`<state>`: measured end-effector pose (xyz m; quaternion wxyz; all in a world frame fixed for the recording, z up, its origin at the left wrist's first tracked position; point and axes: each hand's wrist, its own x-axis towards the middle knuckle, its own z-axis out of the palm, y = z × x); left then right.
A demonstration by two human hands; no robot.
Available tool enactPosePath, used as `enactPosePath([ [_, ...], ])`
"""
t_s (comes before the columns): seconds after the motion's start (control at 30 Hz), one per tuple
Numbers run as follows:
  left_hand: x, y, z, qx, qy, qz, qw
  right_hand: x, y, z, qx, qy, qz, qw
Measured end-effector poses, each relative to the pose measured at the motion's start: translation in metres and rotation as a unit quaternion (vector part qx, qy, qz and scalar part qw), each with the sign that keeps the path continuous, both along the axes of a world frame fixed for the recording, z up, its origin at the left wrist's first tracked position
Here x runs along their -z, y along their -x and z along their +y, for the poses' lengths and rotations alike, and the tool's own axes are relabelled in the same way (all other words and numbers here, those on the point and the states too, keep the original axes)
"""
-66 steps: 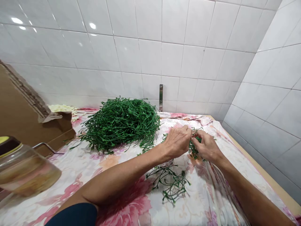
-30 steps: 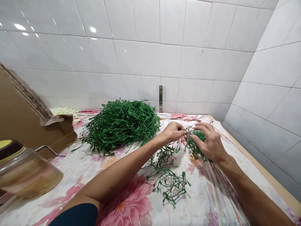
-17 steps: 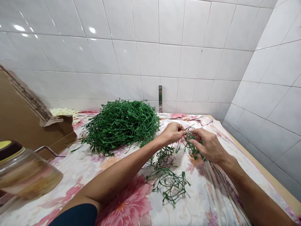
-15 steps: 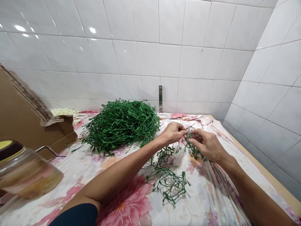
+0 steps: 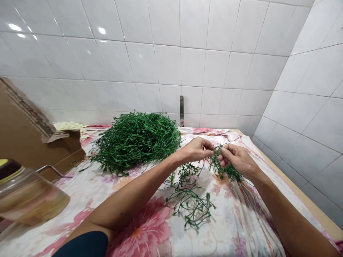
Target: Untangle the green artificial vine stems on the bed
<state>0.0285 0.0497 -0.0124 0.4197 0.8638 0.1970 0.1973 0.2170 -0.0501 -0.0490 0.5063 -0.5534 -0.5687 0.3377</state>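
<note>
Thin green artificial stems with small knobbed tips run between my two hands over the right half of the cloth. My left hand [image 5: 200, 148] is closed in a pinch on some of these stems. Facing it, my right hand [image 5: 237, 157] pinches the same green stems [image 5: 226, 172], which hang below its fingers and rest on the cloth. Nearer to me lie a loose tangle of stems [image 5: 194, 208] and a darker small bunch [image 5: 187, 173]. A large heap of green stems [image 5: 138, 142] sits left of my hands.
Floral cloth [image 5: 142, 232] covers the table. At left stand a clear jar [image 5: 34, 196] with a dark and yellow lid and a torn cardboard box [image 5: 24, 125]. Pale yellow pieces [image 5: 69, 126] lie behind. A metal strip [image 5: 182, 110] is against the tiled wall.
My right hand's fingers have drawn in closer to my left fingertips, gripping the stems more tightly. The view has shifted slightly. The heap and loose tangles lie as before.
</note>
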Motion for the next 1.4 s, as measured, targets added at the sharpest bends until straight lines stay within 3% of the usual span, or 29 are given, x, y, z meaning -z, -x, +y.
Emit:
enactPosePath([
  [0.2, -0.005, 0.001, 0.000, 0.002, 0.020, -0.002, 1.000, -0.003, -0.002, -0.001, 0.093, -0.117, -0.122, 0.981],
  [0.37, -0.007, 0.003, 0.000, 0.037, 0.045, -0.002, 0.998, -0.006, 0.000, -0.005, 0.131, -0.161, -0.137, 0.969],
  [0.6, -0.011, 0.006, -0.001, 0.072, 0.072, -0.009, 0.995, -0.009, 0.002, -0.008, 0.100, -0.141, -0.130, 0.976],
  [0.87, -0.005, 0.004, 0.002, 0.052, 0.052, -0.005, 0.997, -0.019, -0.010, -0.015, -0.046, -0.080, -0.246, 0.965],
  [1.17, -0.005, 0.001, -0.013, -0.005, -0.069, 0.052, 0.996, -0.016, -0.022, -0.010, -0.135, 0.000, -0.215, 0.967],
  [1.4, -0.007, 0.000, -0.026, -0.016, -0.227, 0.068, 0.971, -0.017, -0.017, -0.012, -0.138, 0.037, -0.224, 0.964],
])
